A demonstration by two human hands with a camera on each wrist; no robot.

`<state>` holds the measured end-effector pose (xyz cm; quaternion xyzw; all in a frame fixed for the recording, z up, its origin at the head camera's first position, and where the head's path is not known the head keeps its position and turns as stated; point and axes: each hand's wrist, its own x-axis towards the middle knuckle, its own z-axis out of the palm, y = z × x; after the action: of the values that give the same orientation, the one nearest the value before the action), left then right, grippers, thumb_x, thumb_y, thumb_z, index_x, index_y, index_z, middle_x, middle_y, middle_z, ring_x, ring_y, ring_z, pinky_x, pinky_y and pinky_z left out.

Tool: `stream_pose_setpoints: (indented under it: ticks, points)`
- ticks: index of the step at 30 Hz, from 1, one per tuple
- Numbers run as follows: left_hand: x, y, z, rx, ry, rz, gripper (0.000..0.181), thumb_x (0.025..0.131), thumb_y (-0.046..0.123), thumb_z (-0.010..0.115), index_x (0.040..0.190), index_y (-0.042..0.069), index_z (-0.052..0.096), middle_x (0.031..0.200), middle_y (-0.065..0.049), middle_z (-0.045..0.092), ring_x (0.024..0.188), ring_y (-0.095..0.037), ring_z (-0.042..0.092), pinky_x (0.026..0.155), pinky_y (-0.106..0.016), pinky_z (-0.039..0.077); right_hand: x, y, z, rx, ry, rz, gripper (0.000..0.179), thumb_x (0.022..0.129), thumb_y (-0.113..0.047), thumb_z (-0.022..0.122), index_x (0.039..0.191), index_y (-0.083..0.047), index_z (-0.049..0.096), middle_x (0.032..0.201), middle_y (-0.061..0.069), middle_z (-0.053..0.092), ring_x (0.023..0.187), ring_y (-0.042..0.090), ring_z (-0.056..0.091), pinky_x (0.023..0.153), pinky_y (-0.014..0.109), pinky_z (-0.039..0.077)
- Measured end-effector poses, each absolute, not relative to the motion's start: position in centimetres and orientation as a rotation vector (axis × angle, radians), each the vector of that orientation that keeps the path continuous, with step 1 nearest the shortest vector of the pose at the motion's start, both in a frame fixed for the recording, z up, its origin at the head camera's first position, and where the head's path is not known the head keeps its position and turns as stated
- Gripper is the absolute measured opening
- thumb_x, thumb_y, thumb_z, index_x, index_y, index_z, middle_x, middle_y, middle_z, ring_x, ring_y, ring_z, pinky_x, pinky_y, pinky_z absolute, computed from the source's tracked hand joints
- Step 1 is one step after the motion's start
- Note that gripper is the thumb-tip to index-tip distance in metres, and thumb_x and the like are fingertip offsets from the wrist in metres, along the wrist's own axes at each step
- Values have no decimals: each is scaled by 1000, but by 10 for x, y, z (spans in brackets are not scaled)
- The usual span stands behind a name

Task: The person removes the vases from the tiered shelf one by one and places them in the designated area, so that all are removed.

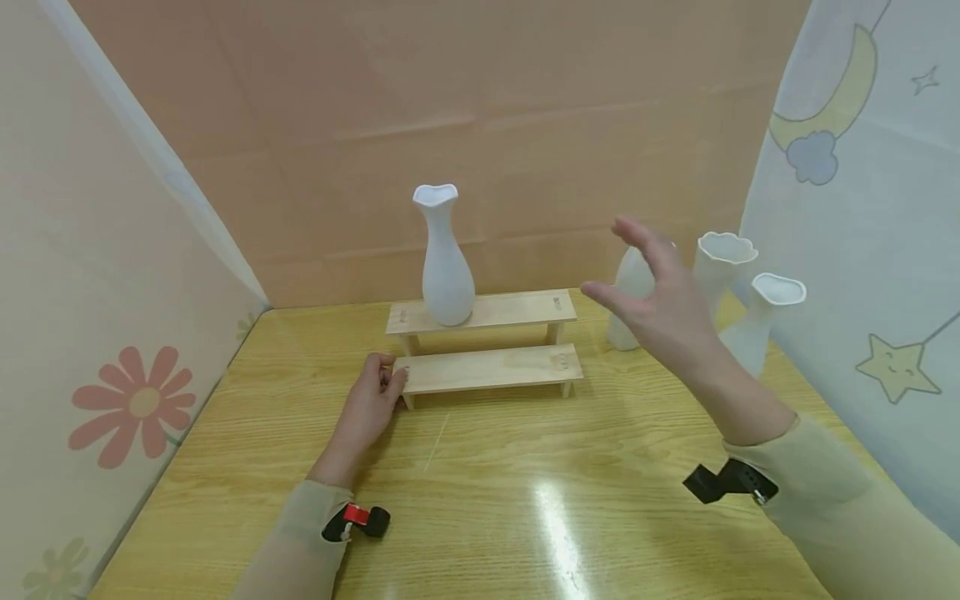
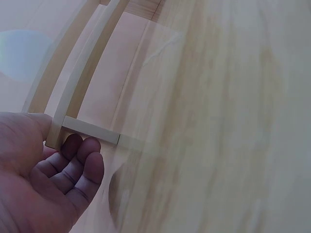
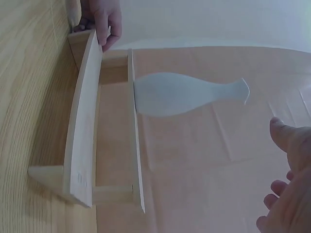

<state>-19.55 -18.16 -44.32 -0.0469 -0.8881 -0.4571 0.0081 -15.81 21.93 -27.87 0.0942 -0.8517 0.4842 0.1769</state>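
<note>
A two-tier wooden display stand stands on the table, with a tall white vase with a wavy rim upright on its upper board. My left hand grips the left end of the lower board, its thumb over the top edge; in the left wrist view the fingers curl beside the wood. My right hand hovers in the air to the right of the stand, thumb and fingers spread apart and holding nothing. It partly hides a white vase behind it.
Two more white vases stand at the right: one with a scalloped rim, another with a flared mouth. A pinkish-tan cloth hangs behind the table. Patterned cloths close off both sides.
</note>
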Motion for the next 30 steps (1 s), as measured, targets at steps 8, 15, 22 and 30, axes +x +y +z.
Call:
stream_pose_setpoints:
  ticks: [8, 15, 22, 30]
  points:
    - [-194, -181, -444, -146, -2764, -1456, 38, 119, 21, 56, 147, -3, 47, 95, -12, 63, 79, -23, 63, 69, -30, 52, -181, 181, -284, 369, -2484, 1496, 91, 98, -47, 86, 173, -30, 36, 172, -6, 42, 162, 23, 32, 131, 51, 27]
    - [-195, -182, -446, -123, -2775, -1447, 38, 119, 23, 56, 147, -1, 48, 97, -10, 62, 78, -20, 57, 67, -29, 50, -198, 156, -286, 477, -2461, 1548, 90, 99, -35, 88, 172, -19, 37, 170, 0, 45, 159, 21, 37, 131, 44, 27]
    - [-196, -181, -446, -140, -2766, -1448, 38, 119, 23, 56, 147, -2, 49, 97, -9, 62, 77, -18, 54, 65, -27, 47, -211, 135, -286, 496, -2465, 1525, 89, 99, -31, 88, 171, -14, 38, 168, 3, 48, 156, 22, 41, 129, 43, 31]
    - [-196, -181, -447, -120, -2767, -1475, 37, 119, 22, 56, 147, -1, 48, 95, -9, 58, 75, -18, 52, 63, -26, 45, -227, 110, -286, 526, -2423, 1625, 86, 98, -27, 89, 169, -11, 42, 166, 5, 51, 153, 25, 45, 127, 43, 35]
